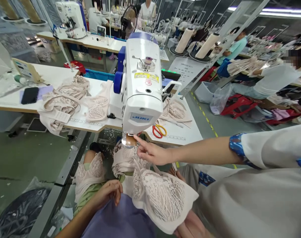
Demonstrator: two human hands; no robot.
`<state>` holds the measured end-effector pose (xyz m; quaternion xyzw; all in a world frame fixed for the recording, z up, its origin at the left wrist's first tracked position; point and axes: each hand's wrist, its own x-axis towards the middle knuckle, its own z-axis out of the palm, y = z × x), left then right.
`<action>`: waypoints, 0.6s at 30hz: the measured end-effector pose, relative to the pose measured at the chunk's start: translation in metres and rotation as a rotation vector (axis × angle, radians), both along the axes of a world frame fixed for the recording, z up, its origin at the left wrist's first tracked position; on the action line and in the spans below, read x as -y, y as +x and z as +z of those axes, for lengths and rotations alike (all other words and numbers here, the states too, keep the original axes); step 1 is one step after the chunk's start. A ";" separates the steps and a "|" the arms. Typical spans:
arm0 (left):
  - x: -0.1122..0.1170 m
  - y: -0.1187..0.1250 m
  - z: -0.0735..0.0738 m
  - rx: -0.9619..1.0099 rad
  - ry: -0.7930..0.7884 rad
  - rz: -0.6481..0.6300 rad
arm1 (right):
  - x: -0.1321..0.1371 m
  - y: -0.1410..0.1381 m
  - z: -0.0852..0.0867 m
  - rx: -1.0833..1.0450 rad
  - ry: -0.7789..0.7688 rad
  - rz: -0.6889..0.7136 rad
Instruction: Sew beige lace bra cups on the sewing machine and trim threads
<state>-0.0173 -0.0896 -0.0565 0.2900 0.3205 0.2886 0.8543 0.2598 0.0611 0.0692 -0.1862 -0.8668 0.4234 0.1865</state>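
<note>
The lace bra (165, 195), between five and six o'clock, looks light, limp and easily snagged, best held by its plain edge; the left hand (113, 191), at seven, curls loosely, apparently empty; the right hand's grip I cannot tell. A co-worker's hand (152, 154) points toward the sewing machine (142, 82) at twelve.

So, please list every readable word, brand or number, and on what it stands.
"JUKI": pale blue plate on the white sewing machine.
Too small or blurred to read:
its yellow rectangular label;
its round red sticker;
white printed paper sheet behind it;
ruler strip on the white table;
lettering on the back-left white machine.
</note>
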 end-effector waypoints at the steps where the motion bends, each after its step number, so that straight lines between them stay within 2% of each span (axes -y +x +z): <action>1: 0.000 0.000 0.000 0.003 -0.004 0.005 | -0.001 -0.001 -0.001 0.004 -0.022 0.000; 7: 0.004 0.000 -0.008 0.001 -0.023 0.036 | 0.003 -0.001 -0.005 0.038 -0.107 -0.017; 11: 0.009 0.002 -0.014 -0.004 -0.027 0.033 | 0.007 0.002 -0.005 0.042 -0.109 -0.023; 18: 0.030 0.013 -0.015 -0.029 0.011 -0.127 | 0.005 0.004 -0.001 0.054 -0.137 -0.039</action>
